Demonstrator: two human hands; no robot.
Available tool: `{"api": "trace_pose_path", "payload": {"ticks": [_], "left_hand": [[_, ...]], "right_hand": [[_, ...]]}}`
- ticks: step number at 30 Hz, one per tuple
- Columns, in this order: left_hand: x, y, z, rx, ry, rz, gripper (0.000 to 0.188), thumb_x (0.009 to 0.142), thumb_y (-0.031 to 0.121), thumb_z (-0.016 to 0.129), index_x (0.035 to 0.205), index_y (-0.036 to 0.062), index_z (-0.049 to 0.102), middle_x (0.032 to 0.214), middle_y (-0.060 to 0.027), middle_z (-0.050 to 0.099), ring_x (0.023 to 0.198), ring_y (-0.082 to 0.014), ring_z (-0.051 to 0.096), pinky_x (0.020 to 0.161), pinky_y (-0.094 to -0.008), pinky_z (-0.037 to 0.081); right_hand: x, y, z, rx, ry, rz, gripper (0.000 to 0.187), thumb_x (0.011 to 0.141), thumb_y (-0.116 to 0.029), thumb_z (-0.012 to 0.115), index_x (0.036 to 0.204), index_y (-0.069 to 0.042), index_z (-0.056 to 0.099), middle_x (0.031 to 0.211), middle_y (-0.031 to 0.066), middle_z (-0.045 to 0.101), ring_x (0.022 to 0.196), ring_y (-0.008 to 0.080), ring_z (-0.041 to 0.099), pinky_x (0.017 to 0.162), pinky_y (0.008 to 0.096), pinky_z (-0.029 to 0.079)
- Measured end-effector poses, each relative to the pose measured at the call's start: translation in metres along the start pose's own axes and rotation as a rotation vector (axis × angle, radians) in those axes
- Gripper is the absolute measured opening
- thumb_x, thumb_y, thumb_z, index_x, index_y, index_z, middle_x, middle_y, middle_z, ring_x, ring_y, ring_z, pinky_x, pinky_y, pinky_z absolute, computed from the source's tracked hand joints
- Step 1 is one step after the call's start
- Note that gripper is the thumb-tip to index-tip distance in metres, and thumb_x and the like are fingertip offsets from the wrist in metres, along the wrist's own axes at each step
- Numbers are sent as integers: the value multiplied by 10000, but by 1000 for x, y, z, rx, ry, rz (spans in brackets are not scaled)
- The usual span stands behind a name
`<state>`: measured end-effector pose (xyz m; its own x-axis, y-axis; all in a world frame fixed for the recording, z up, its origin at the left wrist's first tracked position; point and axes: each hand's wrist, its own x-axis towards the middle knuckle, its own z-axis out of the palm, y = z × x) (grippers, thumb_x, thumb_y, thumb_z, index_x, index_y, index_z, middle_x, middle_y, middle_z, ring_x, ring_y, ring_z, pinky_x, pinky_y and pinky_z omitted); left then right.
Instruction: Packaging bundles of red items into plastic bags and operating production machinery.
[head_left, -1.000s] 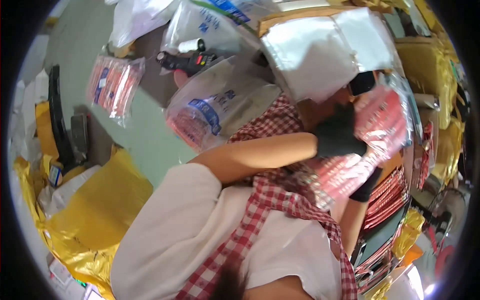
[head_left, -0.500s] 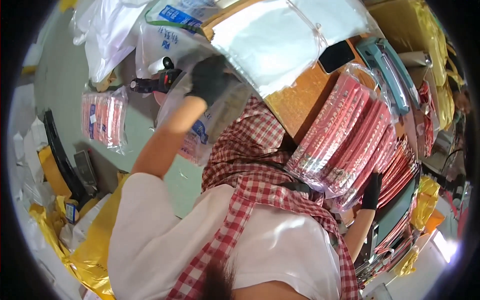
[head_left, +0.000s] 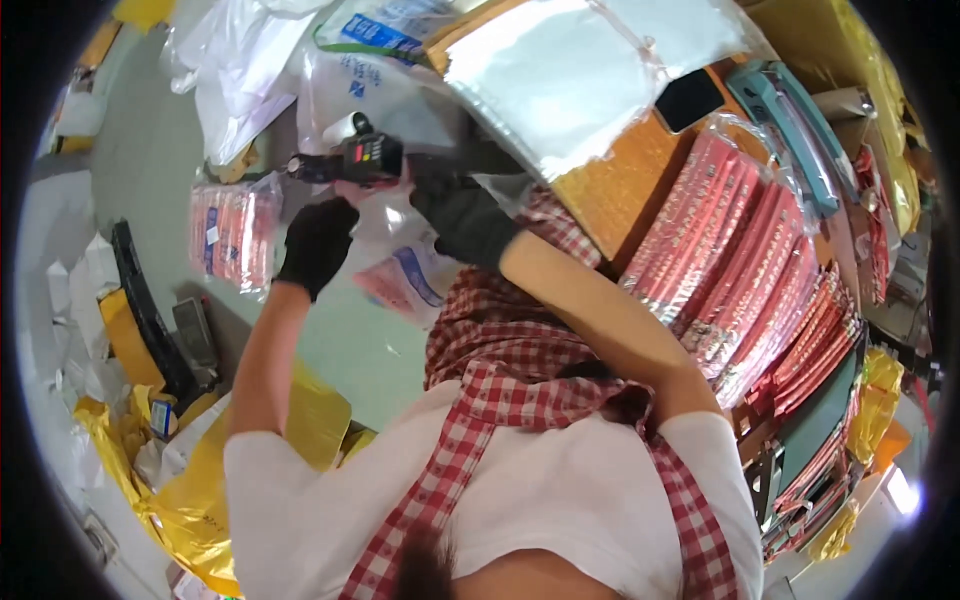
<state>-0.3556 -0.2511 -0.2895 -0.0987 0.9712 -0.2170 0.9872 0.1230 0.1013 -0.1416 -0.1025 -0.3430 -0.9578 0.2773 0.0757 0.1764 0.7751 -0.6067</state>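
Observation:
Both my hands wear black gloves and meet in front of me. My right hand [head_left: 458, 212] reaches left and closes on the rear of a black handheld scanner [head_left: 358, 158] with a red keypad. My left hand [head_left: 316, 244] is just below the scanner, its fingers closed on the top of a clear plastic bag [head_left: 405, 282] that holds red packets and has blue print. The bag hangs between my hands, above the green floor. A white shirt and a red checked scarf fill the lower part of the view.
A wooden table [head_left: 610, 190] to the right carries stacks of wrapped red packets [head_left: 745, 265], a black phone [head_left: 686, 98], a teal tool [head_left: 792, 112] and a large silvery-white bag [head_left: 560, 70]. On the floor lie another red packet bundle [head_left: 234, 236] and yellow bags [head_left: 195, 495].
My right hand left the red packets on the table and came across to the scanner. My left hand dropped slightly below the scanner. My view swung further left.

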Motion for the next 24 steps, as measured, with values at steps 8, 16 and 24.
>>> {"api": "trace_pose_path", "payload": {"ticks": [8,16,24], "left_hand": [[-124,-9,-41,-323,295,-456,87,771,60,621,848,22,606,839,-137,601,807,-278,611,750,-336,479],[-124,-18,-38,-370,329,-511,106,775,107,619,824,24,575,767,-89,590,742,-202,578,699,-291,454],[-205,-38,-111,-254,645,-460,437,673,-68,407,1003,79,653,926,-59,625,692,-141,534,630,-261,440]], "right_hand": [[45,3,14,-16,279,-35,329,754,-124,570,1082,-97,578,938,91,621,901,276,605,778,412,480],[44,-53,-3,-336,226,-303,92,721,-165,571,810,-143,583,647,14,558,687,199,583,732,400,483],[89,-149,-81,-226,574,-730,30,701,-205,589,700,-175,594,707,17,521,766,207,550,741,370,444]]}}
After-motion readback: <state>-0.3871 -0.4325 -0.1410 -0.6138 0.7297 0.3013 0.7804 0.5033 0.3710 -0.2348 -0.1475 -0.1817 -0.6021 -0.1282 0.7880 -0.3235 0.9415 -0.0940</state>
